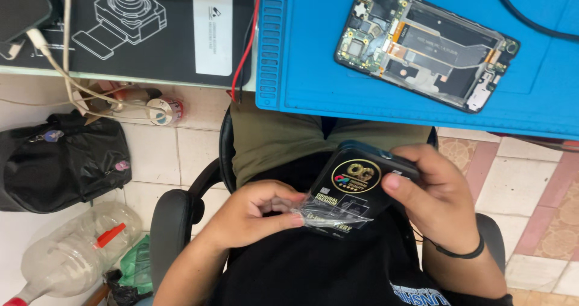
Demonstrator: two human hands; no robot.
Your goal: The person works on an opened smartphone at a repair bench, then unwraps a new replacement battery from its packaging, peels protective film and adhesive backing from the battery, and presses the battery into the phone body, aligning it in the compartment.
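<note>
Blue silicone work mat [301,70] was laid on the desk [36,73] edge, and an opened phone [425,45] with exposed boards and flex cables was left on it, close to the near edge above the lap; risk judged: a knee or elbow bump could have slid it off onto the tiled floor [531,179]. Nothing was seen covering the bare circuitry, so dust or a dropped part could have reached the connectors. A red wire [244,46] was hung over the desk edge beside the mat and could have been snagged. A black bag [60,164] and a clear plastic bottle [72,255] were lying on the floor to the left, well apart from the work. The black packaged part [353,188], apparently a replacement battery in a sleeve with a gold round label, was held over the lap, not over the desk, so a slip would likely have meant a drop to the chair or the floor. The right hand [437,203] was closed around the pack's far end, thumb on top. The left hand [256,212] was pinched narrow on the clear plastic wrap [329,218] at the near corner. A hard tug on the film was judged able to jerk the pack loose or bend it; a bent or punctured cell would be the worst outcome.
</note>
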